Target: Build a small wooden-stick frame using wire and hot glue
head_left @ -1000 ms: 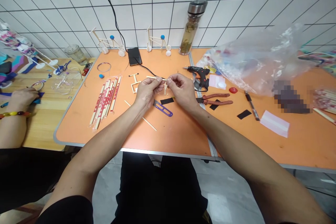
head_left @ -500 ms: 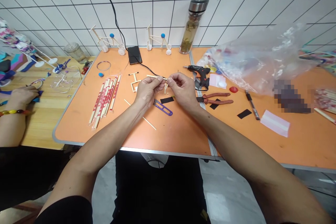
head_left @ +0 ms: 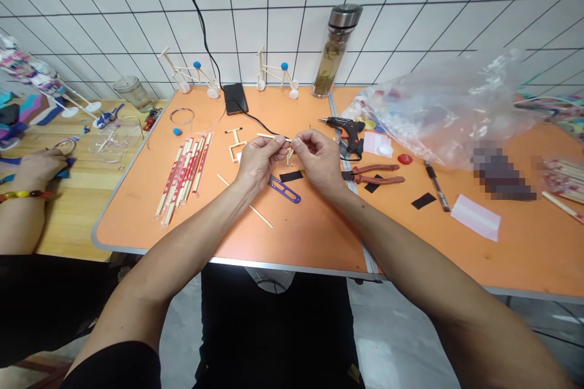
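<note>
On the orange worktop (head_left: 292, 237), the left hand (head_left: 258, 161) and right hand (head_left: 319, 161) pinch a thin stick (head_left: 272, 136), with snips (head_left: 283, 189) at 6 o'clock. Hard squeezing could snap it; a slack grip could drop it.

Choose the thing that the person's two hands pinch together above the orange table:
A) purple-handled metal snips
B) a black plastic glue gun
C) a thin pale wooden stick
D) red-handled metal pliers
C: the left hand and the right hand hold the thin pale wooden stick between their fingertips.
</note>
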`<state>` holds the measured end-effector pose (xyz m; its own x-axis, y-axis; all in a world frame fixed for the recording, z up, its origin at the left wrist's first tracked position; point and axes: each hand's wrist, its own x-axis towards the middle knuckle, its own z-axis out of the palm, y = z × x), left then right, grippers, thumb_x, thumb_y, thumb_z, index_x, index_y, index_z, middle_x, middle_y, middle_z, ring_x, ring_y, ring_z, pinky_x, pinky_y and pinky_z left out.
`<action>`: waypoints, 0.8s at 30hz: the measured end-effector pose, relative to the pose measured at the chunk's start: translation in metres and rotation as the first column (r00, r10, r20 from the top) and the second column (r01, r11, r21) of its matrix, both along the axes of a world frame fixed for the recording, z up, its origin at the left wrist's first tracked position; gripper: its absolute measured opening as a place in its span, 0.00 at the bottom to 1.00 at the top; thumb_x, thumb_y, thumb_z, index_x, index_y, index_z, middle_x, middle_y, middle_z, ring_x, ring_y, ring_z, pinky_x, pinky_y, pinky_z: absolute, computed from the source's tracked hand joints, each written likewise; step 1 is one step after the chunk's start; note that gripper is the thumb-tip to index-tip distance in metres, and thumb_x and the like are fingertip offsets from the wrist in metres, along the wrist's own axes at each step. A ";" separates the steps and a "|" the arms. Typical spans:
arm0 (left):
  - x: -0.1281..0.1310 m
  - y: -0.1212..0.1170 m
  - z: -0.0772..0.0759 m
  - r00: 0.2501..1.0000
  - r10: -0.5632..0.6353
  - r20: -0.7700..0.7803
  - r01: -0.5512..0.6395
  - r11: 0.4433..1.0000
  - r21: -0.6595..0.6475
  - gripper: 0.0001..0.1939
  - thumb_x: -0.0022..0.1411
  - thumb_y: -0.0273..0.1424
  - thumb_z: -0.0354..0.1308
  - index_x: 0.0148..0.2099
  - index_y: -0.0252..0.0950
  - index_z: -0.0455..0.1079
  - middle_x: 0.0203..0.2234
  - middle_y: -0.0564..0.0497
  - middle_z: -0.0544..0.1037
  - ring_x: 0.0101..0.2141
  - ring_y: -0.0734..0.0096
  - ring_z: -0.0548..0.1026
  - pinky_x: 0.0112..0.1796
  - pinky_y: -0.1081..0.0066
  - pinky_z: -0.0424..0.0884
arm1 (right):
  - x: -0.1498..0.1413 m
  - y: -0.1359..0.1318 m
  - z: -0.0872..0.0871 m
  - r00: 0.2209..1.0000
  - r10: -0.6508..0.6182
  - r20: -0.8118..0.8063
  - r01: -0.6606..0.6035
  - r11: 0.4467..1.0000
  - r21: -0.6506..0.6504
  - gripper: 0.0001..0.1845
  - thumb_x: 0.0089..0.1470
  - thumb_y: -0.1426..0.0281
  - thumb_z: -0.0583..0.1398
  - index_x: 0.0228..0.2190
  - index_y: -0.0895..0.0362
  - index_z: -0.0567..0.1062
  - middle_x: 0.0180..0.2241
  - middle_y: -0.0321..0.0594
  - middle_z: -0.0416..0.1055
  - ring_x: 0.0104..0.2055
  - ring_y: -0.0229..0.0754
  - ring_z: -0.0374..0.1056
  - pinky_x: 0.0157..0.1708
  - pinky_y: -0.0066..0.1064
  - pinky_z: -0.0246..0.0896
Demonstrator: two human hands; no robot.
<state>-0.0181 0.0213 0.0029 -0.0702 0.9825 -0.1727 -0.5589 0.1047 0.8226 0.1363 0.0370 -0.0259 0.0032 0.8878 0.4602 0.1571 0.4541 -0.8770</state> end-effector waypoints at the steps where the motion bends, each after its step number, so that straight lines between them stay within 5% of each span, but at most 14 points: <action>1: 0.000 0.000 0.000 1.000 0.001 0.000 -0.001 1.000 0.000 0.15 0.67 0.23 0.80 0.31 0.33 0.80 0.26 0.51 0.86 0.25 0.81 0.81 0.35 0.78 0.77 | 0.000 0.000 0.000 1.000 -0.002 0.001 0.002 1.000 -0.004 0.27 0.65 0.40 0.71 0.34 0.51 0.80 0.32 0.36 0.80 0.34 0.44 0.73 0.38 0.38 0.71; 11: -0.001 -0.001 -0.002 1.000 -0.014 -0.004 0.014 1.000 0.027 0.12 0.68 0.25 0.79 0.35 0.34 0.80 0.28 0.53 0.87 0.27 0.81 0.83 0.35 0.79 0.79 | 0.004 -0.002 0.004 0.999 -0.002 0.032 0.003 0.999 -0.039 0.19 0.66 0.49 0.69 0.34 0.50 0.78 0.32 0.35 0.79 0.34 0.43 0.73 0.39 0.37 0.70; 24: -0.008 0.004 0.001 1.000 0.030 0.005 -0.030 1.000 0.008 0.12 0.71 0.27 0.77 0.35 0.34 0.81 0.29 0.51 0.88 0.29 0.79 0.85 0.36 0.79 0.80 | 0.007 -0.004 0.008 0.999 0.031 0.026 -0.030 0.998 -0.059 0.29 0.65 0.36 0.70 0.36 0.50 0.80 0.34 0.37 0.80 0.37 0.46 0.76 0.43 0.40 0.73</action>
